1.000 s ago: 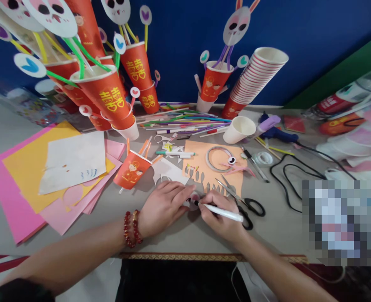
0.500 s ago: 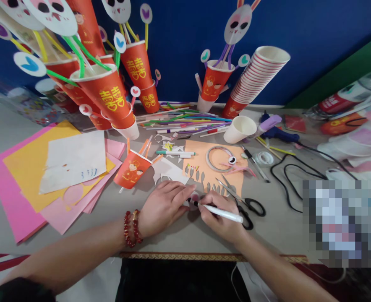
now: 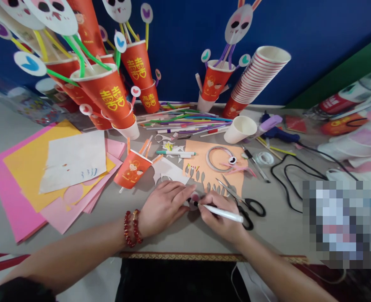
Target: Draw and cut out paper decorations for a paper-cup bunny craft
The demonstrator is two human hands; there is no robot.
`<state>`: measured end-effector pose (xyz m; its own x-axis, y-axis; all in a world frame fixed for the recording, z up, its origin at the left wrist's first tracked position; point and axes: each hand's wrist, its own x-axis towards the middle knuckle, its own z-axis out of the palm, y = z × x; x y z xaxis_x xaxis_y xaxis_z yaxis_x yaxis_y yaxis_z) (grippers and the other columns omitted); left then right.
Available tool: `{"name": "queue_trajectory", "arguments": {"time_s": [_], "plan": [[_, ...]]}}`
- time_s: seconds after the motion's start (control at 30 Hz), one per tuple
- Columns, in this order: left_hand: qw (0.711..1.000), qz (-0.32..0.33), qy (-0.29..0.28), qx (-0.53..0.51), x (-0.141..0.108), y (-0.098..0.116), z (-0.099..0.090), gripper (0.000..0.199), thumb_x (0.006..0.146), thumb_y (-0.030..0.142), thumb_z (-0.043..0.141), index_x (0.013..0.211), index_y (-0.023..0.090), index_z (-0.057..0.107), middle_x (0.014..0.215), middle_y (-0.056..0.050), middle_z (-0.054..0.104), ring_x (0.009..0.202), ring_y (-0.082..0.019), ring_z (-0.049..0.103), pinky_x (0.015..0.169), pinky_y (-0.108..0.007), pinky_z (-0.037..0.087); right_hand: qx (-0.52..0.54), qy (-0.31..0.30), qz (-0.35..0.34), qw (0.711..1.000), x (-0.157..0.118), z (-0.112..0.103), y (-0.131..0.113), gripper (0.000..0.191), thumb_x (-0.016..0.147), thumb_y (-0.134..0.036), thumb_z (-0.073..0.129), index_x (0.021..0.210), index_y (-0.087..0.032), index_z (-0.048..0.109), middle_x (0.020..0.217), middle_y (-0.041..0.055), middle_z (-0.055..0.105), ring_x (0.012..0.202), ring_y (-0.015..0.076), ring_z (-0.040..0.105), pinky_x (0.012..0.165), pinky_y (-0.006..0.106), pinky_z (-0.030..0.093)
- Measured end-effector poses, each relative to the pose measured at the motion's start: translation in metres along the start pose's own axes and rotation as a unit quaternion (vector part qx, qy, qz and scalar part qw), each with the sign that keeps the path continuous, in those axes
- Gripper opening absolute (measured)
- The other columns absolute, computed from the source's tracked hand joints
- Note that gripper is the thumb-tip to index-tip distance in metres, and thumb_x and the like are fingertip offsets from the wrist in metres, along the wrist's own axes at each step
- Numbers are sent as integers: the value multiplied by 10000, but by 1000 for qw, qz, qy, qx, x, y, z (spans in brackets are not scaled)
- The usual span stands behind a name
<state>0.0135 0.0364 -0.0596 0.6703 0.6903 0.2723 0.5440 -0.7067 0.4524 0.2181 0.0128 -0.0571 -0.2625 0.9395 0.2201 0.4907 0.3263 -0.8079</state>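
My right hand [image 3: 220,216] is closed around a white marker pen [image 3: 225,212], its dark tip touching a small paper face cutout [image 3: 192,204]. Black eye marks and a pinkish patch show on that cutout, which lies on the table and is partly covered by my fingers. My left hand [image 3: 163,205], with red bead bracelets at the wrist, holds the cutout down from the left; its fingertips are partly hidden. Black-handled scissors [image 3: 255,206] lie just beyond my right hand. Past my left hand is a tilted red paper cup [image 3: 132,170] with orange stems.
Coloured paper sheets [image 3: 28,184] spread out at the left. Finished rabbit cups [image 3: 110,94] and a stack of paper cups [image 3: 257,75] stand along the blue wall. An orange sheet [image 3: 215,178] carries a tape roll [image 3: 208,161]. A glue gun [image 3: 278,133] trails a black cable at right.
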Motion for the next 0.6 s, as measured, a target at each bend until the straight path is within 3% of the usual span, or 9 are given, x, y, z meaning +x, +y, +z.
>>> {"name": "queue_trajectory", "arguments": {"time_s": [0.6], "plan": [[1000,-1,3,1,0,0,1,473,933,281,550,1366,166,401,1089,-118,672,1042,-252,605,894,-426,465,-5,-3,1,1000,0,0,0,109,812,-160,554,730,-230,537,627,-27,629,491,113,552,508,223,442]]}}
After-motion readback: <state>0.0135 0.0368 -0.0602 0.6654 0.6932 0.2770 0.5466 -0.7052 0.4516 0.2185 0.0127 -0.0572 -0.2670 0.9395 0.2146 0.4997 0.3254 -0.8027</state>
